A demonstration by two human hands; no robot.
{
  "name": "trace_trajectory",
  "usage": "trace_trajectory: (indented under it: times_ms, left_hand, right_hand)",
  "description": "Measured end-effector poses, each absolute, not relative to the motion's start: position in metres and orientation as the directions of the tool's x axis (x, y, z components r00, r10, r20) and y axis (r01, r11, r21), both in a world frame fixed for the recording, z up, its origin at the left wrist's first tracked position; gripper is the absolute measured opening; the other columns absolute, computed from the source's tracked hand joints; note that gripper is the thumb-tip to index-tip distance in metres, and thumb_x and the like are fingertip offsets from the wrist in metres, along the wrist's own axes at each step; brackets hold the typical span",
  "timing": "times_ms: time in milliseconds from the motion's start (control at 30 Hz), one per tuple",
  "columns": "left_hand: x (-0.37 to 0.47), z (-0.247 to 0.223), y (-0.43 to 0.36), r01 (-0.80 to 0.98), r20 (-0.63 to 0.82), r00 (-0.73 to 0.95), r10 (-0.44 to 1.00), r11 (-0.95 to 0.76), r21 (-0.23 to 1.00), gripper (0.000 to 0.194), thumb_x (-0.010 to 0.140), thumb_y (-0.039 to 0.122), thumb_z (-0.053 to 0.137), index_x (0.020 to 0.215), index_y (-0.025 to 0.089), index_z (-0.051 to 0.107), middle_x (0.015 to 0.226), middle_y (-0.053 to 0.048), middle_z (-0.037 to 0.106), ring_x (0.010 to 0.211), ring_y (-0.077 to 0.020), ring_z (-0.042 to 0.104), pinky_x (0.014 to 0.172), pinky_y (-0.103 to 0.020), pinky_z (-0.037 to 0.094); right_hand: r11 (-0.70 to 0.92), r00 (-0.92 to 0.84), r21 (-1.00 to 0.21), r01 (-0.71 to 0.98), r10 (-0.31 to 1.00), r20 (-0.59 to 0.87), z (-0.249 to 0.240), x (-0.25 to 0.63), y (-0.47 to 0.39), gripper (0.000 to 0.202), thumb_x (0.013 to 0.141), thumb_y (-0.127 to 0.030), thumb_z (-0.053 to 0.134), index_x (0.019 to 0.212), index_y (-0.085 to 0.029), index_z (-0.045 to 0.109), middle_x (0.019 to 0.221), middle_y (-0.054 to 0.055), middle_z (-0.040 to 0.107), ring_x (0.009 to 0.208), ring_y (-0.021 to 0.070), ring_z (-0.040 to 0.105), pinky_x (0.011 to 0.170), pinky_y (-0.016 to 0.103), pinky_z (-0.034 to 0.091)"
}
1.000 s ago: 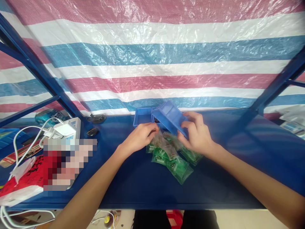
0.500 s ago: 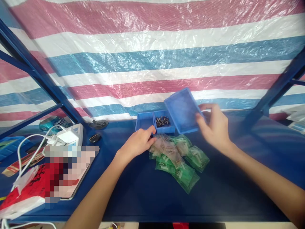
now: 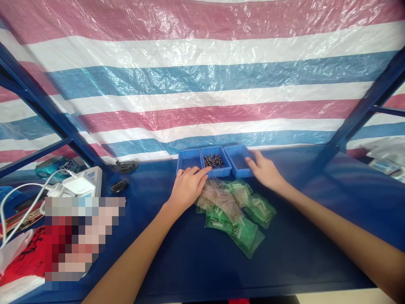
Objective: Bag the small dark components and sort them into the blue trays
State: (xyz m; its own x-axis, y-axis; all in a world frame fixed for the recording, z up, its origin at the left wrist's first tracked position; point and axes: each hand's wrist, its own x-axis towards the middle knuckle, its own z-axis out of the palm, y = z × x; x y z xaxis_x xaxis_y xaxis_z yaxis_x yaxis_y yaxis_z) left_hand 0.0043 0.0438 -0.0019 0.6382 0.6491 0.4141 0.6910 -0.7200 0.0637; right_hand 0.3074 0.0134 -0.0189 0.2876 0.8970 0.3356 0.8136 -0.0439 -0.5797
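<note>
Three small blue plastic bins stand side by side at the back of the blue table. The left bin (image 3: 189,153) has nothing visible in it. In the middle bin (image 3: 218,172) lies a heap of small dark and brassy metal parts (image 3: 212,161). My right hand (image 3: 265,169) grips the right wall of the right bin (image 3: 238,151), thumb over the rim; this bin sits slightly turned. My left hand (image 3: 189,188) lies at the front edges of the left and middle bins, fingers stretched out. Before the bins is a pile of green and clear plastic packets (image 3: 243,232), holding small parts.
On the left lie a black computer mouse (image 3: 119,186), a black holder (image 3: 125,166), a white power strip with plugs (image 3: 80,183), white cables and a red bag (image 3: 27,255). Blue frame posts and a striped sheet (image 3: 202,93) border the table. White packages (image 3: 386,158) are at far right.
My right hand has lowered the tilted right bin onto the table beside the middle bin. My left hand's fingers have stretched out along the bin fronts. The view has shifted slightly.
</note>
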Motion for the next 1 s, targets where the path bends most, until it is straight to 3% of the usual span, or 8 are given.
trace_trajectory:
  times_ms: [200, 300, 433, 667, 833, 900, 1000]
  left_hand:
    - [0.005, -0.001, 0.048, 0.678, 0.423, 0.622, 0.659, -0.723, 0.131, 0.039, 0.107, 0.028, 0.038, 0.138, 0.032, 0.061, 0.096, -0.004, 0.071, 0.087, -0.0206, 0.063, 0.079, -0.032, 0.036]
    - [0.005, -0.001, 0.048, 0.687, 0.410, 0.606, 0.682, -0.708, 0.161, 0.038, 0.108, 0.028, 0.036, 0.134, 0.030, 0.063, 0.094, -0.003, 0.073, 0.086, -0.0208, 0.064, 0.078, -0.032, 0.036]
    - [0.008, -0.002, 0.047, 0.704, 0.437, 0.561, 0.703, -0.683, 0.195, 0.033, 0.108, 0.028, 0.036, 0.125, 0.025, 0.064, 0.095, -0.002, 0.075, 0.086, -0.0209, 0.067, 0.081, -0.033, 0.038]
    - [0.009, -0.006, 0.046, 0.666, 0.518, 0.527, 0.674, -0.706, 0.241, 0.029, 0.108, 0.026, 0.039, 0.118, 0.025, 0.066, 0.113, -0.003, 0.073, 0.098, -0.0194, 0.068, 0.082, -0.032, 0.038]
    - [0.008, -0.011, 0.050, 0.612, 0.562, 0.509, 0.651, -0.734, 0.295, 0.026, 0.106, 0.021, 0.043, 0.112, 0.024, 0.068, 0.109, -0.002, 0.072, 0.096, -0.0175, 0.068, 0.086, -0.034, 0.041]
    - [0.007, -0.012, 0.051, 0.597, 0.566, 0.517, 0.642, -0.744, 0.299, 0.025, 0.105, 0.020, 0.044, 0.114, 0.024, 0.067, 0.109, -0.002, 0.072, 0.099, -0.0184, 0.068, 0.091, -0.035, 0.043]
    - [0.008, -0.012, 0.050, 0.566, 0.613, 0.493, 0.617, -0.763, 0.312, 0.026, 0.105, 0.018, 0.044, 0.116, 0.023, 0.067, 0.110, -0.003, 0.071, 0.105, -0.0192, 0.066, 0.107, -0.040, 0.041]
  right_hand:
    - [0.009, 0.244, -0.529, 0.849, 0.881, 0.406, -0.020, 0.298, 0.025, 0.062, 0.097, -0.052, 0.047, 0.145, -0.012, 0.054, 0.110, 0.016, 0.077, 0.114, 0.0374, 0.068, 0.097, 0.049, 0.051]
    - [0.009, 0.243, -0.560, 0.828, 0.895, 0.373, -0.016, 0.298, 0.029, 0.064, 0.097, -0.052, 0.047, 0.146, -0.012, 0.052, 0.126, 0.017, 0.072, 0.123, 0.0379, 0.064, 0.105, 0.051, 0.048]
    - [-0.018, 0.262, -0.617, 0.787, 0.915, 0.308, -0.014, 0.302, 0.023, 0.072, 0.096, -0.055, 0.049, 0.151, -0.010, 0.046, 0.149, 0.019, 0.055, 0.138, 0.0390, 0.051, 0.114, 0.053, 0.042]
    - [0.017, 0.240, -0.619, 0.785, 0.913, 0.329, -0.018, 0.305, 0.017, 0.065, 0.097, -0.050, 0.047, 0.148, -0.009, 0.051, 0.148, 0.020, 0.056, 0.138, 0.0384, 0.051, 0.116, 0.055, 0.039]
    - [0.007, 0.242, -0.611, 0.792, 0.915, 0.324, -0.017, 0.304, 0.018, 0.068, 0.097, -0.056, 0.046, 0.148, -0.012, 0.050, 0.149, 0.019, 0.056, 0.138, 0.0388, 0.051, 0.114, 0.054, 0.041]
    - [0.005, 0.236, -0.587, 0.810, 0.912, 0.334, -0.015, 0.304, 0.016, 0.069, 0.098, -0.058, 0.044, 0.148, -0.011, 0.048, 0.148, 0.020, 0.056, 0.136, 0.0384, 0.052, 0.112, 0.053, 0.043]
    - [0.044, 0.207, -0.445, 0.895, 0.841, 0.500, -0.011, 0.303, 0.011, 0.057, 0.100, -0.052, 0.042, 0.140, -0.013, 0.054, 0.137, 0.021, 0.063, 0.128, 0.0400, 0.056, 0.105, 0.056, 0.046]
